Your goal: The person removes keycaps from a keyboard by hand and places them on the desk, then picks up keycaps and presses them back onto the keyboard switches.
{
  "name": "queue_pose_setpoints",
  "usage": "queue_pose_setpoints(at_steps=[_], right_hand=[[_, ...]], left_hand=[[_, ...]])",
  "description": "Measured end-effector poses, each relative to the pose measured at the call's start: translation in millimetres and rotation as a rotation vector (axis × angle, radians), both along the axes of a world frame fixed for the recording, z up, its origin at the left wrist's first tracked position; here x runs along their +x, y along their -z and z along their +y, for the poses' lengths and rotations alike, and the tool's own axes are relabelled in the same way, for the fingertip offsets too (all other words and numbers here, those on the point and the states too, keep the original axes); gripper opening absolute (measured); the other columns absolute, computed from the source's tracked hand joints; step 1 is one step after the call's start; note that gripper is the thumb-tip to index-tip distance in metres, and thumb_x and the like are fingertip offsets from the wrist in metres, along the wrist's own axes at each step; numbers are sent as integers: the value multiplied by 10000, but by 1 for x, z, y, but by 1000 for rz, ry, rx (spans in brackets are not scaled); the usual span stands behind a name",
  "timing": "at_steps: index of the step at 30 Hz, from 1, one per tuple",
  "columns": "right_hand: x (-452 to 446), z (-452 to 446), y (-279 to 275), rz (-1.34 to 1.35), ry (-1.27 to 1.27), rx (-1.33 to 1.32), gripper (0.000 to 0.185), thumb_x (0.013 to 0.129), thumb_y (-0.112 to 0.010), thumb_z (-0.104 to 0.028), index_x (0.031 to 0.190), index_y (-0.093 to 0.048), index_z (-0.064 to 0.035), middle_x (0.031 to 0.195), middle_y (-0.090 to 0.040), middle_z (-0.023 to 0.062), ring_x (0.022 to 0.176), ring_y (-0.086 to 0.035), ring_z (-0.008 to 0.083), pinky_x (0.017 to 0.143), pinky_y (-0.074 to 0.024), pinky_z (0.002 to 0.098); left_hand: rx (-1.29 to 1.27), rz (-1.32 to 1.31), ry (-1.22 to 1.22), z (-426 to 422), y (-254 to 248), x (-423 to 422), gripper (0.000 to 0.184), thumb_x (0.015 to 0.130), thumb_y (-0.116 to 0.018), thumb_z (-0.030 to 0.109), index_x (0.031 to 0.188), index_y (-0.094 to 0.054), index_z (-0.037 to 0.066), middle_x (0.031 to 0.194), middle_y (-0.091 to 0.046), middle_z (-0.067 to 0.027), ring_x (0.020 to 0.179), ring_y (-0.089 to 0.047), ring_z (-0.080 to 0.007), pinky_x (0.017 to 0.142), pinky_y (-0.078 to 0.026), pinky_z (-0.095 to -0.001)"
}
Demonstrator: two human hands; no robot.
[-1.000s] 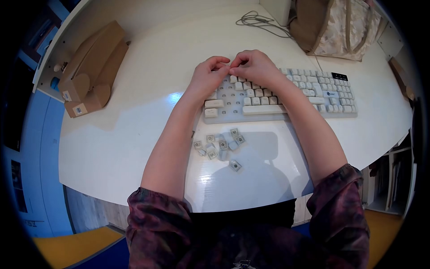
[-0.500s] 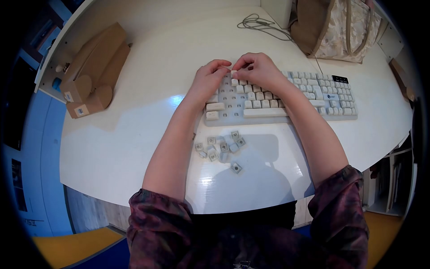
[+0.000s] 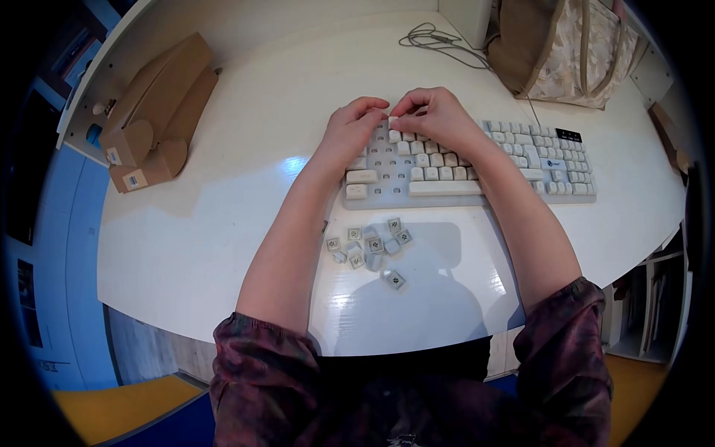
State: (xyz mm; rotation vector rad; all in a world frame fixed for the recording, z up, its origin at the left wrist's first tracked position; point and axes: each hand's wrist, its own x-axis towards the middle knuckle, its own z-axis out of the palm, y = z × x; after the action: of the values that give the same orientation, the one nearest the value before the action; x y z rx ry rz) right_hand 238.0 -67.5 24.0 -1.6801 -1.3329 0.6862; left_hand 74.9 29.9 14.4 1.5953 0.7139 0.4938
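Note:
A white keyboard [image 3: 447,188] lies on the desk, its left part stripped of several keycaps so that bare switches show. My right hand [image 3: 439,119] bends over its upper left area, thumb and index finger closed on a white keycap [image 3: 394,125] near the back row. Beside it, my left hand [image 3: 354,128] hovers over the keyboard's left end, fingers drawn together close to that keycap. What lies between the left fingertips, if anything, is too small to make out. In front of the keyboard several loose keycaps [image 3: 375,244] lie scattered, some upside down.
Brown cardboard pieces [image 3: 160,112] stand at the desk's left side. A grey cable [image 3: 439,41] is coiled at the back, near a brown patterned bag [image 3: 566,52] at the back right. The white desk [image 3: 186,253] has a curved front edge close to my body.
The view has shifted slightly. Both hands stay at nearly the same spot on the keyboard, and the loose keycaps lie as before.

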Motion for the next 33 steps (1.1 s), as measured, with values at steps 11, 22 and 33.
queue_pose_setpoints(at_steps=[11,22,33], right_hand=[[7,5,2,57,-74,-4,139,848,-719,-129,918,-715,-8,829,-690,26,770,-605,84,720,-482,234],[10,10,-1,104,-117,-64,100,846,-703,-131,873,-671,-40,791,-641,-9,732,-561,72,674,-448,224],[14,15,7,-90,-39,-65,218,807,-696,-286,918,-680,-99,836,-687,20,782,-631,161,729,-496,305]], left_hand=[[122,19,33,-3,-2,-1,353,929,-642,168,1251,-601,29,1012,-657,-39,928,-620,-118,820,-504,-268],[103,21,21,-2,-2,0,359,915,-662,161,1243,-608,24,993,-659,-39,904,-630,-119,805,-512,-272],[93,-1,38,-1,0,0,339,910,-671,147,1229,-627,42,984,-658,-25,915,-621,-108,815,-506,-264]])
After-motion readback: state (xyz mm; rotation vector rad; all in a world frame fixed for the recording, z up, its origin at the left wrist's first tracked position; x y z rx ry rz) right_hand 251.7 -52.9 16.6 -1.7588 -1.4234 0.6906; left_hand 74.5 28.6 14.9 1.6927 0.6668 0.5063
